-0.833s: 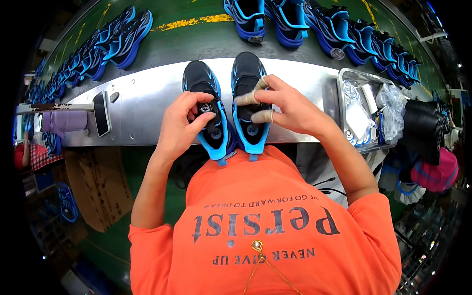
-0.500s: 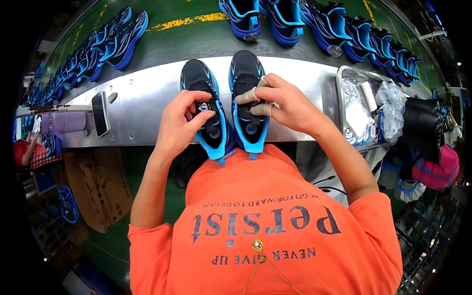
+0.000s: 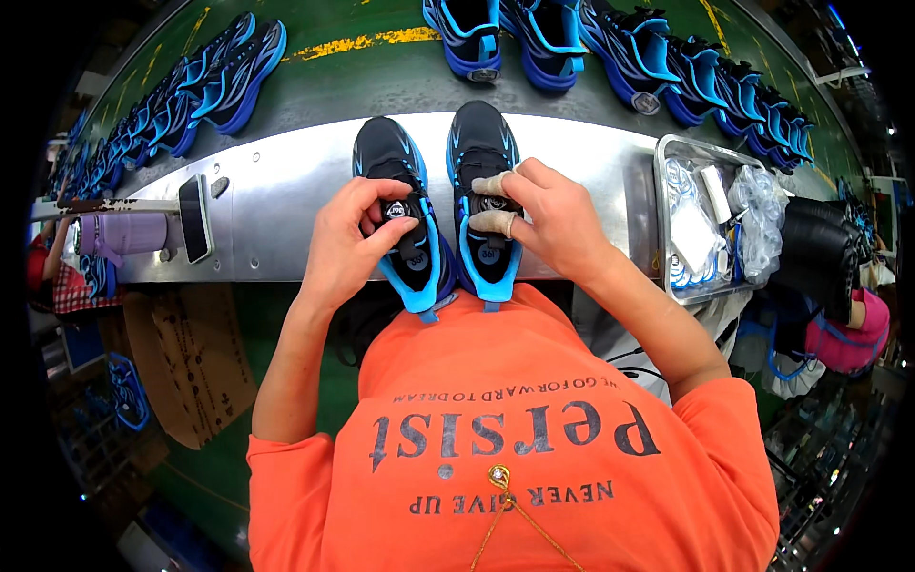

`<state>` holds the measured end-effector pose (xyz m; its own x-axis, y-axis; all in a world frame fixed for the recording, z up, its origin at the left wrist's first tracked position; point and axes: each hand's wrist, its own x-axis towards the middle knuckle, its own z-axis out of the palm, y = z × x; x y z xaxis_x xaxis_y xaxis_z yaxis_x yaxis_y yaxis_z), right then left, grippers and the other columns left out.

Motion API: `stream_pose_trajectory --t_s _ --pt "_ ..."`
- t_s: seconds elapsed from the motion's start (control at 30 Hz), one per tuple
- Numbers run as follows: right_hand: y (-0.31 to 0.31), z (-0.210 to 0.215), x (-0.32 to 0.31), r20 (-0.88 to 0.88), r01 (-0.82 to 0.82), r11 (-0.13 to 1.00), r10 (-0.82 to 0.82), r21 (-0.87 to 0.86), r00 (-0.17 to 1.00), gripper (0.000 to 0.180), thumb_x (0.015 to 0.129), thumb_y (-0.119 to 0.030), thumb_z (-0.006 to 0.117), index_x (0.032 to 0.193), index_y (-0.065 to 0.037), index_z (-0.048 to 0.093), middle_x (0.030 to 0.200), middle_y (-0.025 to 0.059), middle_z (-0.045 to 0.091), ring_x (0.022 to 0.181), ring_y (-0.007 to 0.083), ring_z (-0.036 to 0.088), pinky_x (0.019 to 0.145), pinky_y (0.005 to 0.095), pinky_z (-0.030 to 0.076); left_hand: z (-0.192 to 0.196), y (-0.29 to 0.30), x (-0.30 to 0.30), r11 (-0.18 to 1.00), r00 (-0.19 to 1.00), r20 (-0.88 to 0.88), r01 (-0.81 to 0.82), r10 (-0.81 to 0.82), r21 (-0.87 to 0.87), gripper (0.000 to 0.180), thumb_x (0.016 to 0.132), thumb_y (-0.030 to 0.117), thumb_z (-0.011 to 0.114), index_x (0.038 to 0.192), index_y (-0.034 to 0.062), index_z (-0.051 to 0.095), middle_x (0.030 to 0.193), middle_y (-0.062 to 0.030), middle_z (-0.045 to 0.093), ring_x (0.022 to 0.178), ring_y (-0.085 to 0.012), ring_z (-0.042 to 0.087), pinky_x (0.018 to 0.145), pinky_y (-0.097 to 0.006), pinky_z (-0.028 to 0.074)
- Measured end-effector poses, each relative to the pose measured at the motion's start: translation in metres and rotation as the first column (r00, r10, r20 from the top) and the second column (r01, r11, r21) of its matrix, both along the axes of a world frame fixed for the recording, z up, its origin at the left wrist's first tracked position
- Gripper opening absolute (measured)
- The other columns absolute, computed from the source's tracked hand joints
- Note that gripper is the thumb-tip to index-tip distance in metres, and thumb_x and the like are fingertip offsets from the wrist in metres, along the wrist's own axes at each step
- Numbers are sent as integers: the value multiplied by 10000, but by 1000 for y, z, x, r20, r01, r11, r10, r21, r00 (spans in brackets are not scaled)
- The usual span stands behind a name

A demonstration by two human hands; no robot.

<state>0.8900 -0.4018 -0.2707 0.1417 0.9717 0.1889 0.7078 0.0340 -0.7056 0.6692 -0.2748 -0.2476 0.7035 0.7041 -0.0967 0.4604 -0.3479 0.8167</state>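
Note:
Two black and blue sneakers stand side by side before me, heels toward my body. On the tongue of the left sneaker (image 3: 386,145) sits a round black lace dial (image 3: 397,210). My left hand (image 3: 351,236) pinches that dial between thumb and fingers. My right hand (image 3: 558,221), with beige covers on some fingertips, closes thumb and finger around the matching dial (image 3: 493,203) on the right sneaker (image 3: 478,129). That dial is partly hidden by the fingers. Both heels, with light-blue collars, reach the near edge of the metal ledge (image 3: 286,205).
At right, a metal tray (image 3: 660,181) holds round pieces and clear plastic bags (image 3: 760,214). A phone (image 3: 194,219) and a purple bottle (image 3: 124,235) are at left. More sneakers (image 3: 548,43) line the green belt (image 3: 353,81) beyond. A cardboard piece (image 3: 191,362) is below left.
My right hand's fingers have drawn together onto the right sneaker's dial, from a looser spread. The right sneaker has shifted very slightly. My left hand stays on its dial.

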Motion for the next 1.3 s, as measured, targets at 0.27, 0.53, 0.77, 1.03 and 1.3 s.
stream_pose_trajectory --t_s 0.27,0.53,0.77,1.03,1.3 --pt "12 -1 11 -114 -247 968 251 44 961 293 784 -119 760 1075 -129 720 856 81 548 817 230 589 701 331 492 0 2 -2 1000 1000 -16 -5 5 -6 281 787 46 735 1063 43 684 801 16 485 702 -82 446 653 -223 400" --pt "3 -1 4 -104 -75 995 83 71 991 317 733 -245 818 992 -103 704 811 86 548 748 280 606 661 377 498 2 3 -2 1000 1000 -12 3 -3 1 289 784 65 743 1066 39 682 810 15 494 714 -82 453 646 -223 398" --pt "-3 -12 -14 -75 99 992 -92 84 993 369 738 -182 810 1089 -127 710 816 69 562 727 251 585 666 349 494 -2 -8 7 982 999 -28 -23 29 186 377 761 18 752 1124 47 657 873 2 546 717 -88 469 662 -238 423" --pt "13 24 0 -161 -6 1000 5 -6 987 312 836 -126 732 1147 -106 716 888 48 562 749 154 525 724 287 461 -2 -1 -3 984 999 24 21 -25 179 391 767 68 756 1142 57 646 944 -23 593 812 -119 497 731 -246 426" --pt "20 20 2 -229 -65 995 46 -76 972 213 855 -110 704 1067 -104 722 869 84 575 753 224 566 697 332 485 -19 13 -19 992 987 115 107 -114 62 372 805 68 727 1167 68 638 1086 -62 633 927 -152 563 833 -260 442"
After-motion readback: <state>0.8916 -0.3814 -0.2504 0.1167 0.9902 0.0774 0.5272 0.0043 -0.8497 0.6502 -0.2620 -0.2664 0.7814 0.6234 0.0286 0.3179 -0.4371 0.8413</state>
